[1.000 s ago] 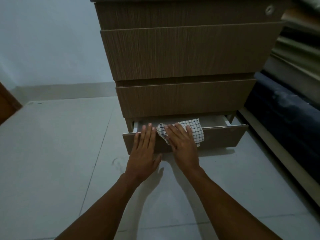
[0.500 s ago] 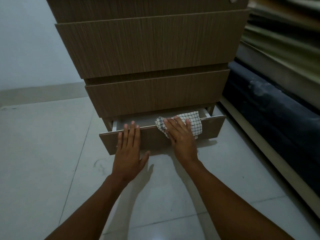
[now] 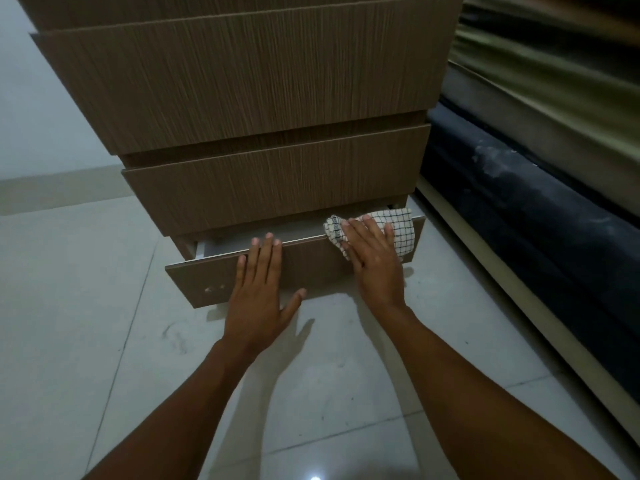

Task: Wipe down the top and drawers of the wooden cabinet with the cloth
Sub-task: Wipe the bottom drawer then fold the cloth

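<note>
The wooden cabinet fills the upper middle of the head view, its top out of frame. Its bottom drawer is pulled out a little, showing a pale inside. A white checked cloth lies over the right end of the drawer's front edge. My right hand presses flat on the cloth, fingers spread across it. My left hand lies flat on the drawer front left of it, fingertips at the top edge, holding nothing.
Pale floor tiles spread to the left and toward me. A dark blue padded base with stacked layers above runs along the right, close to the cabinet. A white wall stands behind on the left.
My right hand has slid the cloth rightward along the drawer's top edge to its right end. My left hand stays flat on the drawer front. The camera has shifted closer and left.
</note>
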